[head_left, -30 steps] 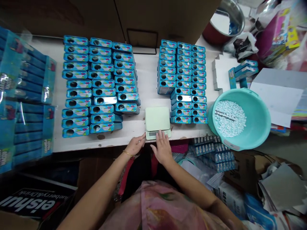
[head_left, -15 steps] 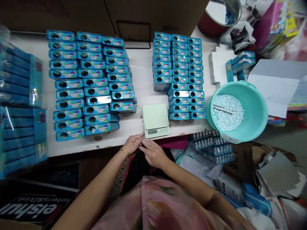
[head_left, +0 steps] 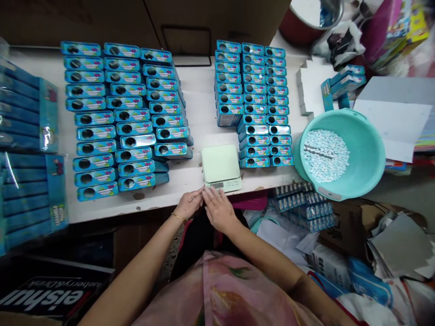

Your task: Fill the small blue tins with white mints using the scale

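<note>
Digital kitchen scale sits at the front edge of the wht table, roughly mid-length. Pale mint-green body, matte, all one colour; sq. platform w/ rounded corners, slightly raised over a narrow ctrl strip on the side facing the person. Strip has a dark grey rect. display on its L half & faint btn marks on its R half; readout too small to make out. Scale lies flat, turned a touch off square to the table edge.

L hand, gold-coloured bracelet at wrist, is at the table's front edge by the scale's near-L corner; index stretched toward the corner, other fingers tog. & partly hidden. Can't tell if they pinch anything. R hand palm down, same edge, fingers straight & close tog. w/ small gaps at the tips, over the strip's near-L end, tips just below the display; can't tell if they press. The 2 hands' index tips meet or nearly so.

On the table's L part: 3 columns of blue CARAMELO tins, dark oval openings in their tops. On its R part, another block of blue tins, a few w/ wht bits on top. At table's R end: turquoise basin w/ pale blue-wht candies, dark patterned strip lying across them.
</note>
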The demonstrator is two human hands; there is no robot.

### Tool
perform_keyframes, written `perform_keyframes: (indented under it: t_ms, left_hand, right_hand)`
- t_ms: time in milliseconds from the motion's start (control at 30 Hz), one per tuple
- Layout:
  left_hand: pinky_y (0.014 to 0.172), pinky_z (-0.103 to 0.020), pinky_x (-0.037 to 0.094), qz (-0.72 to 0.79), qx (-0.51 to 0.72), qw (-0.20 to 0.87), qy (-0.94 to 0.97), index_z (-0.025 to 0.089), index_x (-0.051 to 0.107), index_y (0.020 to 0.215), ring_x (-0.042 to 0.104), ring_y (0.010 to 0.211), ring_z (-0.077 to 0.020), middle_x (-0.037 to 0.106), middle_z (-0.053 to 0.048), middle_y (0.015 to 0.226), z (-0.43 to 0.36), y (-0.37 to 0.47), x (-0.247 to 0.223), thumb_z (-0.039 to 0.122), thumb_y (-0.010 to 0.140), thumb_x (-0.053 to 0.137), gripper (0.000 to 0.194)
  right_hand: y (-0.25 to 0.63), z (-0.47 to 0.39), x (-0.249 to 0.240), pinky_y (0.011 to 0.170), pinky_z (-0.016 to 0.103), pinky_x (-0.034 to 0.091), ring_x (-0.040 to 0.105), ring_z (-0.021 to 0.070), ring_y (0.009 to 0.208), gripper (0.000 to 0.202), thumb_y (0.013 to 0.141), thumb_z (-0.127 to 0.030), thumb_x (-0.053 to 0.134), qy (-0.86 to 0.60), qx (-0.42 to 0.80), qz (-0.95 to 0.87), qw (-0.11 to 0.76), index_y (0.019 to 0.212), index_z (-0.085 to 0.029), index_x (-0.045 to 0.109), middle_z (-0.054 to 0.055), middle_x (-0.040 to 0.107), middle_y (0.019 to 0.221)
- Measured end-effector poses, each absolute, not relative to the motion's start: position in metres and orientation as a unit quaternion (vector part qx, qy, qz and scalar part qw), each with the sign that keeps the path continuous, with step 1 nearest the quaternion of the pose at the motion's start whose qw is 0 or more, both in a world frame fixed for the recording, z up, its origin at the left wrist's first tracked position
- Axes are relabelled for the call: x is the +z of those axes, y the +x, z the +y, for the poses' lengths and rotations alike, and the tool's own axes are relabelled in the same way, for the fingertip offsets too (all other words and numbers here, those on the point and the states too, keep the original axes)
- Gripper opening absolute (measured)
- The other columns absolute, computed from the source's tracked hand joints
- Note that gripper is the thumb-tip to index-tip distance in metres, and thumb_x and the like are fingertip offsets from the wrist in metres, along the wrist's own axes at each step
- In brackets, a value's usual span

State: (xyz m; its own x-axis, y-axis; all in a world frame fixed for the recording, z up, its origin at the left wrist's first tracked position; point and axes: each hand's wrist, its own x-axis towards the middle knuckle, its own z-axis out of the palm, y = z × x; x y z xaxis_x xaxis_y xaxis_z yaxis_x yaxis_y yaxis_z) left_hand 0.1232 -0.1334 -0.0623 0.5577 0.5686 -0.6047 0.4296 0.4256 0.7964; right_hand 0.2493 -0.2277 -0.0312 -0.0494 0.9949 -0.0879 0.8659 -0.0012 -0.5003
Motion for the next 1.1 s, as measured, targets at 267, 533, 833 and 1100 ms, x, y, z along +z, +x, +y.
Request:
perform_keyframes:
  t_ms: [267,533,833,1100]
  left_hand:
    - [0.052,-0.022,0.038,0.49,0.061,0.602,0.627,0.009,0.052,0.115,0.038,0.045,-0.0084,0.047,0.005,0.047,-0.137,0.13,-0.053,0.028,0.074,0.04,0.047]
    - [0.065,-0.024,0.039,0.465,0.083,0.547,0.691,0.015,0.06,0.108,0.051,0.061,-0.0137,0.061,-0.003,0.064,-0.153,0.134,-0.039,0.021,0.069,0.047,0.041]
    - [0.036,-0.016,0.024,0.541,0.12,0.791,0.261,0.009,0.059,0.093,0.038,0.041,-0.0035,0.05,0.003,0.055,-0.165,0.134,-0.021,0.031,0.066,0.061,0.035]
    - [0.047,-0.017,0.044,0.503,0.164,0.847,0.048,0.009,0.061,0.081,0.055,0.056,-0.0086,0.06,-0.006,0.068,-0.182,0.117,0.0,0.006,0.069,0.054,0.015]
  right_hand:
    - [0.284,-0.249,-0.028,0.101,0.052,0.013,0.012,0.0255,0.129,0.05,0.084,-0.024,0.036,-0.846,0.097,-0.513,0.109,0.13,-0.008,0.028,0.014,0.027,0.136]
    - [0.296,-0.256,-0.029,0.101,0.052,0.011,0.016,0.0245,0.128,0.05,0.081,-0.021,0.039,-0.811,0.131,-0.56,0.104,0.13,-0.015,0.03,0.009,0.035,0.133]
    - [0.315,-0.252,-0.04,0.097,0.036,0.033,0.039,0.0197,0.117,0.048,0.077,-0.017,0.036,-0.858,0.181,-0.413,0.246,0.124,-0.007,0.04,0.014,0.044,0.125]
    - [0.345,-0.277,0.012,0.074,0.028,0.048,0.059,0.015,0.08,0.025,0.078,-0.021,0.044,-0.817,0.201,-0.428,0.33,0.095,-0.016,0.062,0.006,0.063,0.091]
